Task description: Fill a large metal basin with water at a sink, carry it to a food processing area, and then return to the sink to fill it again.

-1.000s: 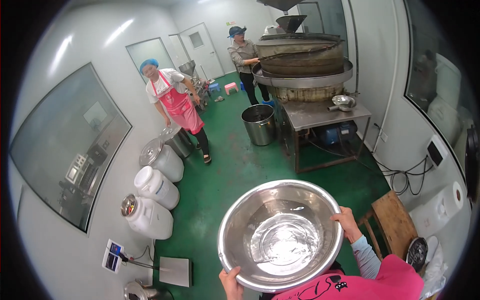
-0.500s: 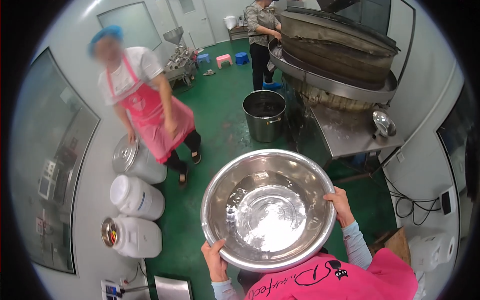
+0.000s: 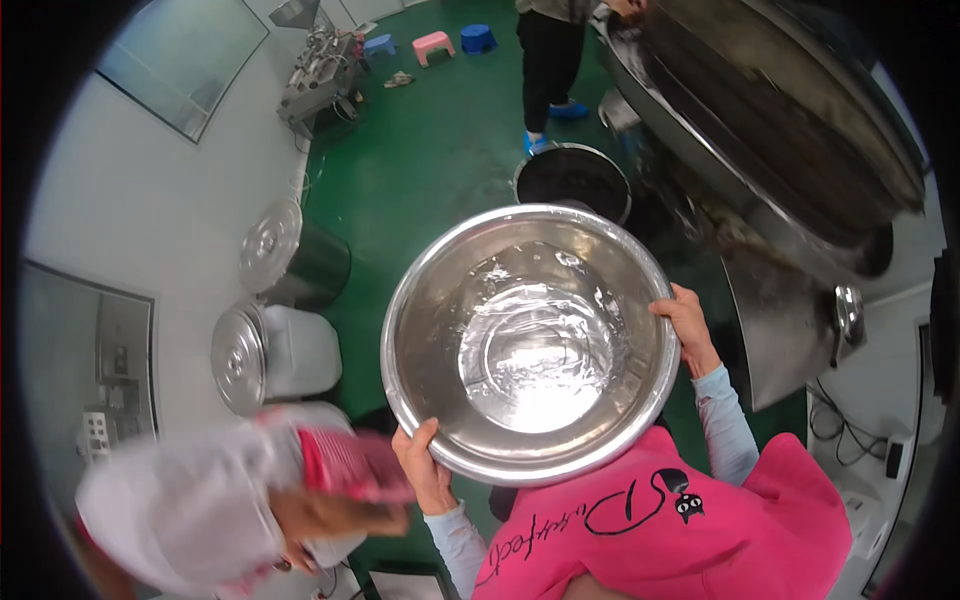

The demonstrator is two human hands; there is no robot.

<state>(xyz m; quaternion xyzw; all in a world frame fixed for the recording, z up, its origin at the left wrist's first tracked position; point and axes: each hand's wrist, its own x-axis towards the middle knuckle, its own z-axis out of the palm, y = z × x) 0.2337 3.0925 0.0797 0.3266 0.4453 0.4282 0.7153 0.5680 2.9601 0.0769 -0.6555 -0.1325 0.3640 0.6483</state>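
Observation:
A wide stainless steel basin point(image 3: 425, 350) is held out in front of my pink apron point(image 3: 640, 520). What looks like clear liquid ripples and glints in its bottom. My left hand point(image 3: 425, 468) grips the near left rim, thumb on top and fingers underneath. On the right side, my right hand point(image 3: 690, 325) clasps the rim the same way; its fingers are mostly hidden beneath. Just beyond the basin's far edge stands a tall metal pot point(image 3: 570, 148) with dark contents, partly covered by the basin.
A large round machine with a metal trough point(image 3: 690, 130) fills the upper right, beside a steel table point(image 3: 780, 330). One person point(image 3: 200, 490) bends close at lower left; another point(image 3: 550, 70) stands beyond the pot. Lidded containers point(image 3: 270, 245) line the left wall.
My view has moved forward and turned, bringing the basin nearer the pot and machine. The person in the pink apron has shifted from upper left to lower left, now bent over and blurred.

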